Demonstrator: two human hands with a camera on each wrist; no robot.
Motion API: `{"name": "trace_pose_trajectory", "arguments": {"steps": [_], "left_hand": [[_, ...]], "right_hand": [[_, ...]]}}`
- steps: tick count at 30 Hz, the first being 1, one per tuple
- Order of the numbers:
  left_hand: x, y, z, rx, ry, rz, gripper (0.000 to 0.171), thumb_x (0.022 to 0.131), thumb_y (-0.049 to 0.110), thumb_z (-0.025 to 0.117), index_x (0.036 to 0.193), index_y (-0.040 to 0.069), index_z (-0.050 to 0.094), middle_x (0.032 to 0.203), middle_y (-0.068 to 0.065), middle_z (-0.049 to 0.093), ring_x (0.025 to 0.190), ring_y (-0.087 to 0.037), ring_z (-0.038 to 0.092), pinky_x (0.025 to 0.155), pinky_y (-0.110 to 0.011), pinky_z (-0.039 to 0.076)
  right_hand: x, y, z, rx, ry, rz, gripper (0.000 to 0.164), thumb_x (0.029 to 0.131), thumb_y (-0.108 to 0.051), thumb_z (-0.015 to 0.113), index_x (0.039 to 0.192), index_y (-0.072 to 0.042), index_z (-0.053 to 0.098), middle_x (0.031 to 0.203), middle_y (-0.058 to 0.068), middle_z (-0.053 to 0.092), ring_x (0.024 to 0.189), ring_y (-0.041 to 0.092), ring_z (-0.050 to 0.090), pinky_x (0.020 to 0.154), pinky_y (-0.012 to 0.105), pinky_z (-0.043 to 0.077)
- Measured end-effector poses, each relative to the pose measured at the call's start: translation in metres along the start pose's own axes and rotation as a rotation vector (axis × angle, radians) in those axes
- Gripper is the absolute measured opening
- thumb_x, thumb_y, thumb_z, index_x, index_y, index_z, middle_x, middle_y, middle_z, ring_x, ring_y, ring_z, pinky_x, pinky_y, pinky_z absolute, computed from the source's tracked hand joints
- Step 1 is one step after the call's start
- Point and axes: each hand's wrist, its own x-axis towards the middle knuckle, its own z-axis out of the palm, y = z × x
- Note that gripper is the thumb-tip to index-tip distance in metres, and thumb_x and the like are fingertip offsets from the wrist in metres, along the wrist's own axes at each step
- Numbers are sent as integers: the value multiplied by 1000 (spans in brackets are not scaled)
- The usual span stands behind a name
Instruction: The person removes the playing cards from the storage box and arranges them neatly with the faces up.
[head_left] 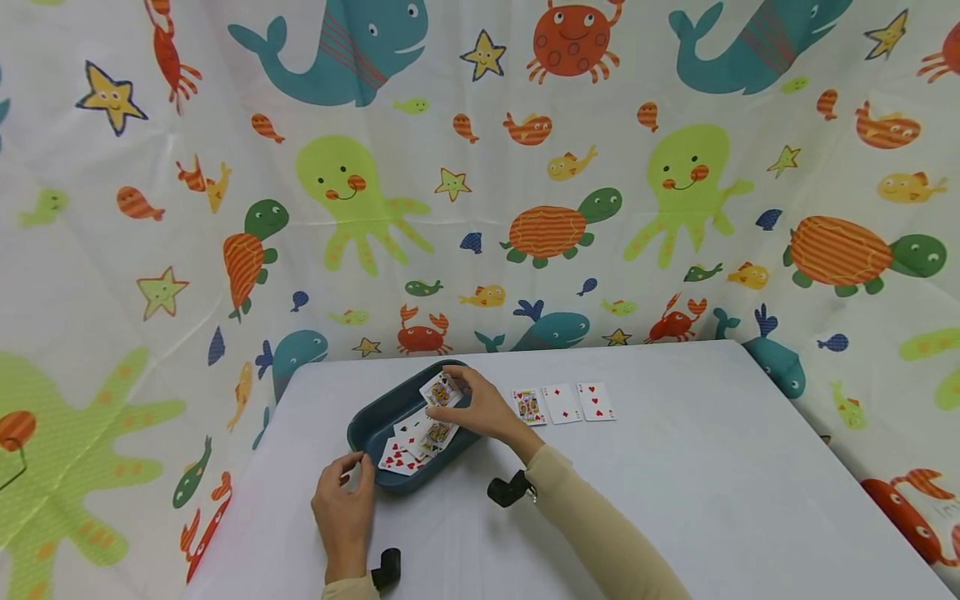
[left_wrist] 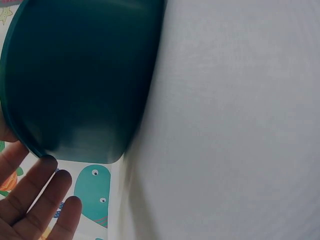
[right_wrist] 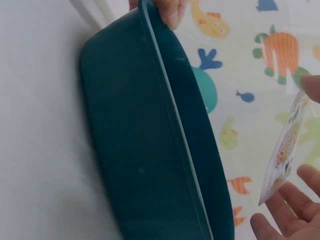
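Observation:
My right hand holds a face playing card above the far end of a dark teal oval tub. In the right wrist view the card stands tilted between thumb and fingers. My left hand pinches the tub's near-left rim, thumb inside and fingers outside. Several loose playing cards overlap inside the tub. On the table to the right, three face-up cards lie in a row: a red face card, a low diamond and a low heart.
The table has a white cover. A curtain printed with sea animals hangs behind and around it. Black wrist cameras sit on the left wrist and the right wrist.

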Motion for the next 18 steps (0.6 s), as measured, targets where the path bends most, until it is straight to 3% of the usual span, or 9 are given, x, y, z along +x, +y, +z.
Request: {"name": "trace_pose_trajectory", "arguments": {"steps": [8, 14, 18], "left_hand": [[0, 0, 0, -1, -2, -2, 14, 93, 8, 71, 104, -2, 74, 104, -19, 73, 101, -31, 68, 83, -33, 46], [-1, 1, 0, -4, -2, 1, 15, 93, 8, 71, 104, -2, 74, 104, -19, 73, 101, -31, 68, 83, -33, 46], [-1, 1, -1, -7, 4, 6, 15, 93, 7, 71, 103, -3, 74, 103, -19, 73, 100, -32, 68, 82, -32, 46]], "right_hand": [[-10, 9, -16, 55, 43, -20, 77, 87, -37, 80, 152, -14, 46, 152, 8, 50, 141, 28, 48, 117, 45, 37], [-18, 16, -30, 74, 65, 20, 78, 86, -39, 81, 152, -16, 45, 152, 9, 50, 140, 34, 47, 116, 55, 36], [-24, 21, -38, 90, 89, 28, 78, 87, -37, 81, 152, -15, 45, 152, 10, 50, 141, 33, 47, 116, 54, 36]]}}
